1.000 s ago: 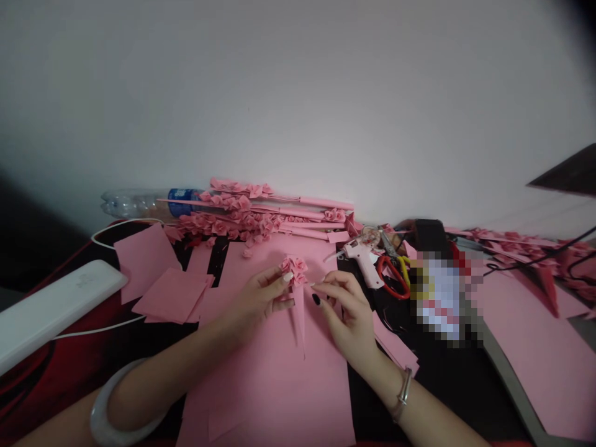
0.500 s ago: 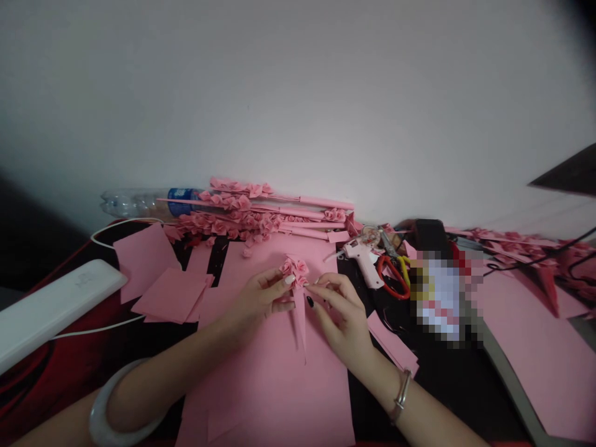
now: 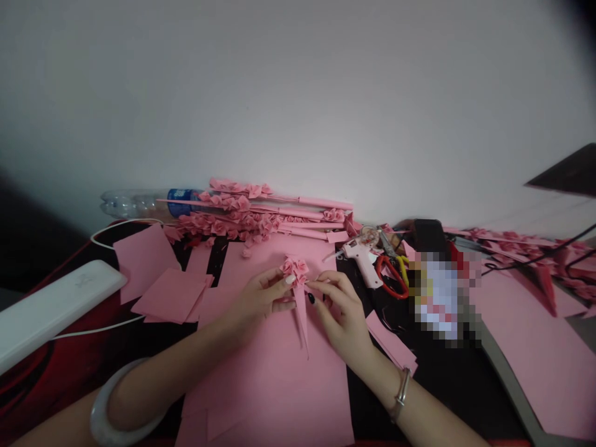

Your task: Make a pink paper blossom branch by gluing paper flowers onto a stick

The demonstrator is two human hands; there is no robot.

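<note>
A small bunch of pink paper flowers (image 3: 296, 269) with a pointed, folded paper stem (image 3: 302, 316) hangs over the pink sheets. My left hand (image 3: 270, 288) pinches it from the left, with the thumb just below the blossoms. From the right, my right hand (image 3: 338, 307) has its fingertips at the flowers' lower edge; the fingers are bent close together, and whatever lies between them is too small to make out. Beneath both hands large pink paper sheets (image 3: 279, 391) cover the dark table.
Finished paper flower stems (image 3: 251, 220) lie along the wall beside a plastic bottle (image 3: 135, 203). To the right are a glue gun (image 3: 363, 257), red-handled scissors (image 3: 393, 277) and a dark phone (image 3: 429, 236). Pink squares (image 3: 170, 292) and a white power strip (image 3: 65, 310) lie left.
The stem's tip has swung slightly to the right and up. My right hand has shifted a little left; both hands stay at the flowers.
</note>
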